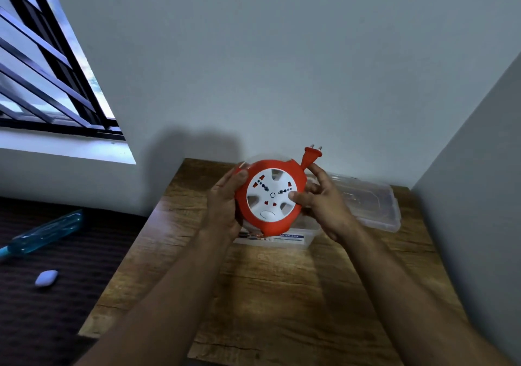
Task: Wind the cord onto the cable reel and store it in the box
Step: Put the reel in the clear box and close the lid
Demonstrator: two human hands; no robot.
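A person stands at a wooden table (270,295) set in the corner of the room, both forearms reaching forward. The left hand (225,205) cups the left rim of a red cable reel (269,196), its fingers curled round the edge. The right hand (324,205) grips the reel's right side, thumb pressed on the white socket face (270,193) and fingers wrapped behind. The reel is held upright in the air, face toward the person, just above a clear plastic box (298,239) that stands on the table and bears a printed label. The red plug (311,155) sticks up from the reel's upper right, prongs pointing upward, next to the right index finger. The box's transparent lid (375,205) lies on the table to the right. On the dark surface left of the table lie a blue bottle (48,233) and a small white case (46,277). A barred window (48,70) fills the upper left.
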